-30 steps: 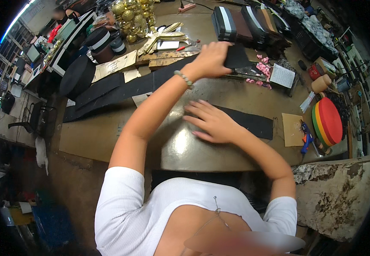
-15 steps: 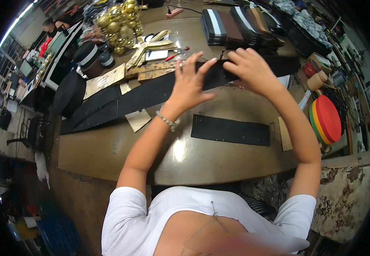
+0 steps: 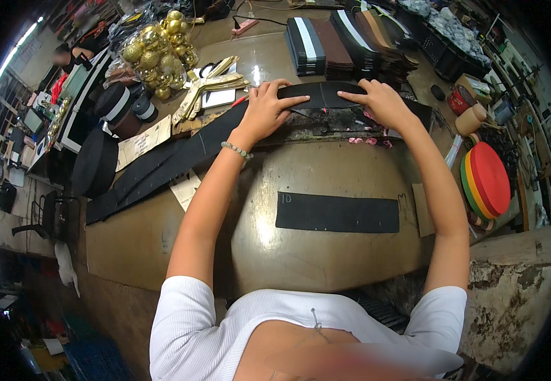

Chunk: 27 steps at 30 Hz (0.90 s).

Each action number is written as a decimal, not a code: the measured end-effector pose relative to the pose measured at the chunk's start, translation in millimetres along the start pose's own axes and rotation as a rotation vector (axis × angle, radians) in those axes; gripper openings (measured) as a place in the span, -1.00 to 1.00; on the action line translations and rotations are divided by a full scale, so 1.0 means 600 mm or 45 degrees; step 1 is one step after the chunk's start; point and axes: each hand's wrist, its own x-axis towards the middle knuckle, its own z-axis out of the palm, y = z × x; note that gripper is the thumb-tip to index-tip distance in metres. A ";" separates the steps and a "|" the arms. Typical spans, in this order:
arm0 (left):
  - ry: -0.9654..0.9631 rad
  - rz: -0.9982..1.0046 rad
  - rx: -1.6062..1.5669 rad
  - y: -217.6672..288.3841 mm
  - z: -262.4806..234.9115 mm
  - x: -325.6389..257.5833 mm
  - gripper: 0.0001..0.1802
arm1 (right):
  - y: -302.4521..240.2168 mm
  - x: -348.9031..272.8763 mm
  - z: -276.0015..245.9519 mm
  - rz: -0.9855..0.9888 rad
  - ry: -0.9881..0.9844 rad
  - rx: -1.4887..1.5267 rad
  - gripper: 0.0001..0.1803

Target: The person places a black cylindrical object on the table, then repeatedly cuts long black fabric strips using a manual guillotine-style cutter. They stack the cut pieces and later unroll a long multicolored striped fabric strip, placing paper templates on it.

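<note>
My left hand (image 3: pixel 268 109) grips a long, wide black fabric band (image 3: pixel 317 95) at its edge, thumb stretched along the near face. Farther right, my right hand (image 3: pixel 381 105) holds the same band, its thumb pointing back toward the left one. Between the hands the band is lifted in a low arch, with a pale line across it. From my left hand it runs down to the left in overlapping lengths (image 3: pixel 155 168). Below the arch lies a worn dark board (image 3: pixel 332 122) with pink scraps (image 3: pixel 369 141) near it. Some fingers are hidden behind the band.
A short black strip (image 3: pixel 338 213) with chalk marks lies nearer me on the table (image 3: pixel 326 254). Stacked strips (image 3: pixel 336 51), gold baubles (image 3: pixel 161 51) and a black roll (image 3: pixel 94 164) stand farther off. At right are a red, yellow and green roll (image 3: pixel 486 181) and a cardboard piece (image 3: pixel 423 209).
My hands have moved apart and taken hold of the band, which is now raised in an arch. The board and pink scraps have come into sight. The view has shifted slightly.
</note>
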 end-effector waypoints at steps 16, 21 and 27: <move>-0.048 0.016 0.060 -0.006 0.038 -0.008 -0.32 | -0.014 -0.019 0.053 0.062 -0.043 0.048 -0.19; -0.069 0.005 0.077 -0.007 0.043 -0.012 -0.33 | -0.012 -0.018 0.073 0.014 0.041 0.022 -0.11; -0.093 0.003 0.076 -0.006 0.045 -0.014 -0.33 | -0.010 -0.023 0.086 -0.030 0.103 -0.013 -0.11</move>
